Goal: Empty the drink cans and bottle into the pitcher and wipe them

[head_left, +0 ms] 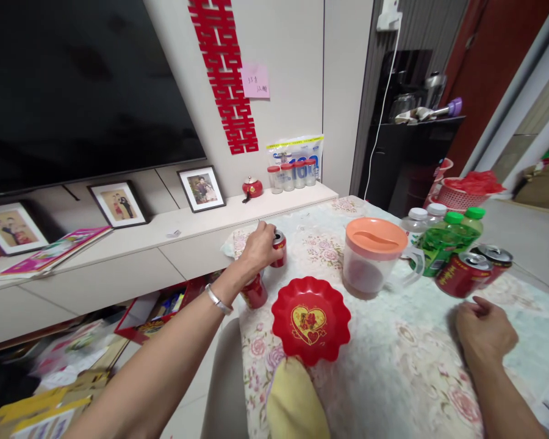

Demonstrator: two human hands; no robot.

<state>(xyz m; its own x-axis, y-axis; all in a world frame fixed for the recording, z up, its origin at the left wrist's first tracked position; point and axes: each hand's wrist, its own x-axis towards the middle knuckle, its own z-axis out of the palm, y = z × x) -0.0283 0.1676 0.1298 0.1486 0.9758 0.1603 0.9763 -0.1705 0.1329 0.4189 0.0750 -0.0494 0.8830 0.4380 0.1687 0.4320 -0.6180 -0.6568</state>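
Note:
My left hand (257, 249), with a silver bangle at the wrist, is closed around the left side of a red can (280, 250) standing upright on the tablecloth. A second red can (255, 292) stands under that wrist, partly hidden by it. My right hand (485, 329) rests on the cloth at the right, its fingers curled in with nothing visible in them. Just beyond it are a red can (462, 275) and a darker can (496, 256). A red scalloped plate (311, 320) with a gold heart lies between my hands.
Behind the plate stands a clear pitcher (363, 268) with an orange lid. Green-capped bottles (441, 244) and white-capped ones (414, 224) are at the right. Yellow cloth (295, 402) lies at the near edge. Framed photos (202, 189) and lidded jars (287, 177) line the cabinet.

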